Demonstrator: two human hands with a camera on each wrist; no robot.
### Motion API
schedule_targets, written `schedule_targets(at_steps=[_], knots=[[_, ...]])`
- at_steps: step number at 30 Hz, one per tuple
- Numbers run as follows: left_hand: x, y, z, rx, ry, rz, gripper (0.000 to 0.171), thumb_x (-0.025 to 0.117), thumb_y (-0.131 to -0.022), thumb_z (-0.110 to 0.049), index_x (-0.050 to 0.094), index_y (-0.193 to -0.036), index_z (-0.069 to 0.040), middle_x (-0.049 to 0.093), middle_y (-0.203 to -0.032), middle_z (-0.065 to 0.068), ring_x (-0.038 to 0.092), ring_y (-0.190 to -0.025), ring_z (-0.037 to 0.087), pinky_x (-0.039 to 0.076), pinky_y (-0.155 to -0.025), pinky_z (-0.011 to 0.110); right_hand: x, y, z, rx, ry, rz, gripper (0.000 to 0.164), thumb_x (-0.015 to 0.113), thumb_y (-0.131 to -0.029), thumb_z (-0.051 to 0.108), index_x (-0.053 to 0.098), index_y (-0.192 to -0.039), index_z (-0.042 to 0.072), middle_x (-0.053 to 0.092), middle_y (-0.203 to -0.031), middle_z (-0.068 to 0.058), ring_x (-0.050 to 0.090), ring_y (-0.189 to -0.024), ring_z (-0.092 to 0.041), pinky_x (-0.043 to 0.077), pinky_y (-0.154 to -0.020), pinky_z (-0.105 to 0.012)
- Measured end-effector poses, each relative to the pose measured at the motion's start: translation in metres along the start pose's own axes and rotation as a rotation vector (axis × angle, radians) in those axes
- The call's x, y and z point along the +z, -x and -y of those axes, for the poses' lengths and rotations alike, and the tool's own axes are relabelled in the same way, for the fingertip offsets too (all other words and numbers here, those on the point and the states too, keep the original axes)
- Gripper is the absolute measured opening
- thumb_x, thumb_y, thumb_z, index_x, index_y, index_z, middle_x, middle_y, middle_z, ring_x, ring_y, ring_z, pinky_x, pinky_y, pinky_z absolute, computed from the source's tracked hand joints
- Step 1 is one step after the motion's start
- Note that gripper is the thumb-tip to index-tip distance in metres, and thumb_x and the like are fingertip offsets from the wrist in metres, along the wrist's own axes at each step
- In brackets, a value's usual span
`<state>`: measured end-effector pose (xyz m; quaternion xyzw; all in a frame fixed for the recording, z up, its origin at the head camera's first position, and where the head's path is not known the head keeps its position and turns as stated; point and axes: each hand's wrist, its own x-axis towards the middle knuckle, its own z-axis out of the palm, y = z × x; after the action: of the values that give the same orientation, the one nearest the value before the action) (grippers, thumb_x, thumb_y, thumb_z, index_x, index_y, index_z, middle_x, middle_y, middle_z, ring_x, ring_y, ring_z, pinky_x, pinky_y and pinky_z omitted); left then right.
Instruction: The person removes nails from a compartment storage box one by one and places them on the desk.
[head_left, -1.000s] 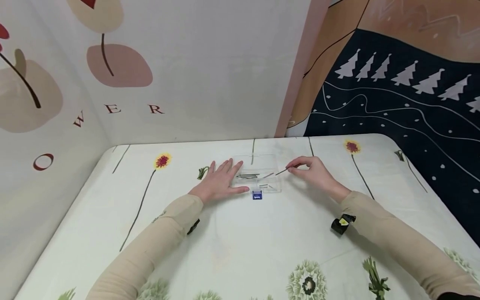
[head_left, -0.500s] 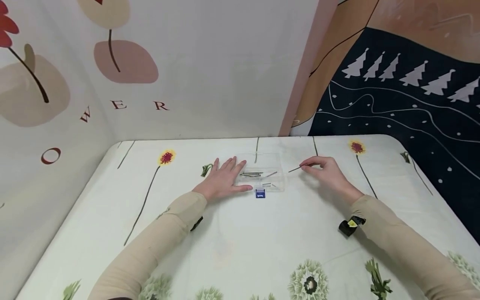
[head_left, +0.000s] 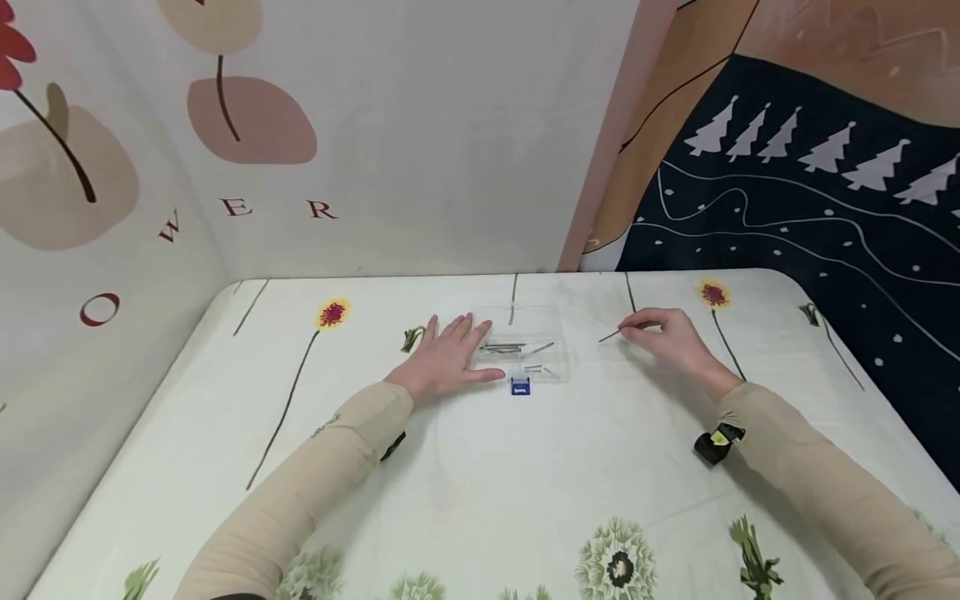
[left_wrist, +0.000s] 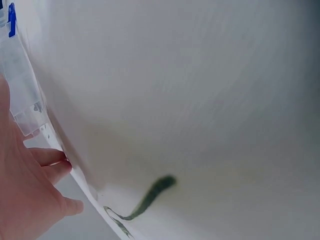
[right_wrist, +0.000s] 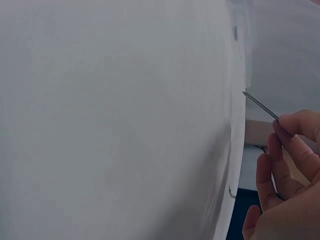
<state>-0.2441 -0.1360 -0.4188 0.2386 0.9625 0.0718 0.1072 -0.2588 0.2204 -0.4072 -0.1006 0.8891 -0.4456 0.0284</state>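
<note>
A see-through plastic compartment box (head_left: 564,367) with a blue latch (head_left: 520,387) lies on the table, its clear lid (head_left: 536,321) laid back on the far side. Several long nails (head_left: 504,347) are in its left compartment, one lies slanted in the right, and small ones (head_left: 533,368) lie nearer the latch. My left hand (head_left: 444,358) is spread over the box's left edge, thumb beside the latch. To the right of the box, my right hand (head_left: 667,340) pinches a thin grey nail (right_wrist: 261,106) between thumb and forefinger, its point towards the box.
A white flower-printed cloth (head_left: 480,483) covers the table. Behind it hangs a pale printed curtain (head_left: 420,167), with a dark tree-patterned cloth (head_left: 780,200) at the right. Wrist cameras (head_left: 714,446) are strapped below both sleeves.
My right hand has drawn away to the right with the nail, from beside the box's right edge to clear of it. My left hand has stayed on the box.
</note>
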Motion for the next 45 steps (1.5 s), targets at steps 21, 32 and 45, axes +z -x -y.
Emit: schedule_targets(at_steps=[21,32,45], knots=[[0.000,-0.001,0.000,-0.004,0.025,0.012,0.093,0.039,-0.088,-0.075,0.017,-0.156,-0.016,0.014,-0.158,0.019,0.012,-0.145,0.032,-0.001,-0.111,0.059,-0.029,-0.004,-0.012,0.060,0.120,0.019,0.024,0.062,-0.094,0.012,0.068,-0.109,-0.006,0.062,-0.114,-0.024,0.052,-0.112,-0.035,0.037,-0.096,-0.047],[0.000,0.000,0.001,0.004,0.030,0.010,0.093,0.039,-0.088,-0.075,0.017,-0.156,-0.015,0.013,-0.158,0.019,0.011,-0.145,0.032,0.000,-0.111,0.060,-0.037,-0.017,-0.021,0.106,0.142,0.029,0.028,0.059,-0.096,0.012,0.065,-0.114,-0.008,0.060,-0.119,-0.025,0.050,-0.111,-0.036,0.040,-0.092,-0.048],[0.001,-0.002,0.001,0.001,0.032,0.015,0.094,0.040,-0.087,-0.075,0.018,-0.156,-0.015,0.013,-0.158,0.019,0.012,-0.145,0.033,0.001,-0.110,0.062,-0.038,-0.029,-0.034,0.105,0.127,0.037,0.030,0.059,-0.097,0.015,0.065,-0.117,-0.006,0.058,-0.124,-0.024,0.049,-0.113,-0.035,0.038,-0.095,-0.048]])
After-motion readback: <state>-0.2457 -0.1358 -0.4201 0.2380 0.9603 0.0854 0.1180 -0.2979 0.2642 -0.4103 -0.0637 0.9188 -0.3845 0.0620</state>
